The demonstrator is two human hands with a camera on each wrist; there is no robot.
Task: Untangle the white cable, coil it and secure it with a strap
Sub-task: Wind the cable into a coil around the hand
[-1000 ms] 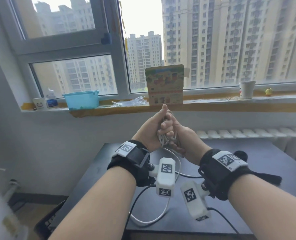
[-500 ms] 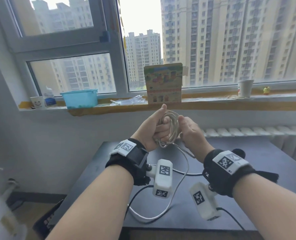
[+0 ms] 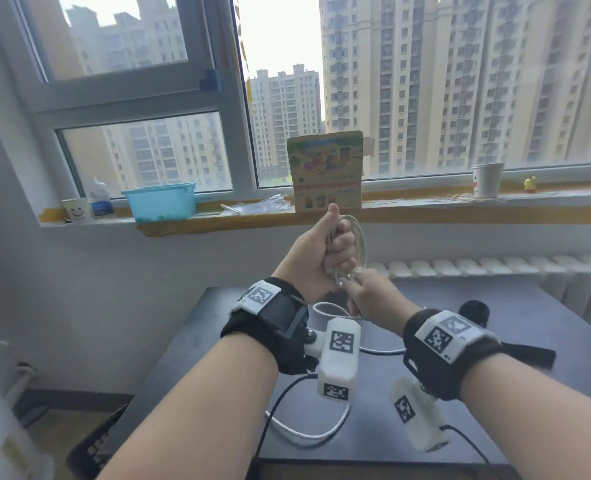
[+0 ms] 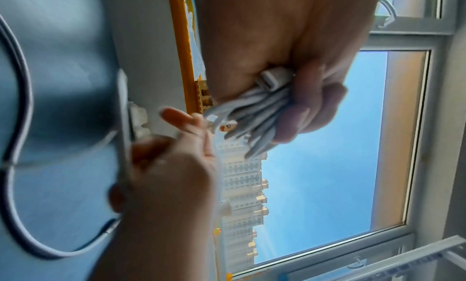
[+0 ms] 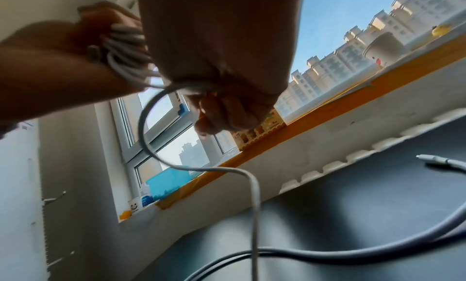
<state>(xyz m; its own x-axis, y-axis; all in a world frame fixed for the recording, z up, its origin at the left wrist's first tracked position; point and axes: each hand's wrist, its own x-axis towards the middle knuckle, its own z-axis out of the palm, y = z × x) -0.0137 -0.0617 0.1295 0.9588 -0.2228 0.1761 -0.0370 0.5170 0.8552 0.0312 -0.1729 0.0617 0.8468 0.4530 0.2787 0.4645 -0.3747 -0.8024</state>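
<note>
Gripping the coiled white cable [image 3: 351, 245] mid-frame, your left hand [image 3: 316, 251] fists it while your right hand [image 3: 373, 296] pinches its loose strand just below.

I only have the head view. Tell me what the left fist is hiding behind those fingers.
Observer: The left wrist view shows the left hand gripping several turns of the white cable, with one connector tucked against the palm.
Operator: Now find me the cable's other end.
Observer: The right wrist view shows a second connector lying free on the dark table, apart from both hands. The right hand pinches only a single strand.
</note>
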